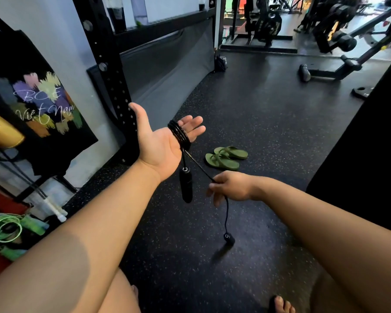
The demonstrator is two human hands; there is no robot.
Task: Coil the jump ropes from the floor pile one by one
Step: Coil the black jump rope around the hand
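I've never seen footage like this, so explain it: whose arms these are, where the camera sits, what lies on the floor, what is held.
No machine here: these are a person's bare arms, filmed by one wide-angle camera worn on the head, looking forward and down. The left hand is palm up with straight fingers, and a black jump rope is wound in loops round them. One handle hangs below that hand. The right hand pinches the free stretch of rope; the other handle dangles lower. On the dark gym floor lies a pair of green sandals.

Black jump rope (pixel 179 134) coils around left hand (pixel 160 141); right hand (pixel 229 187) pinches it.
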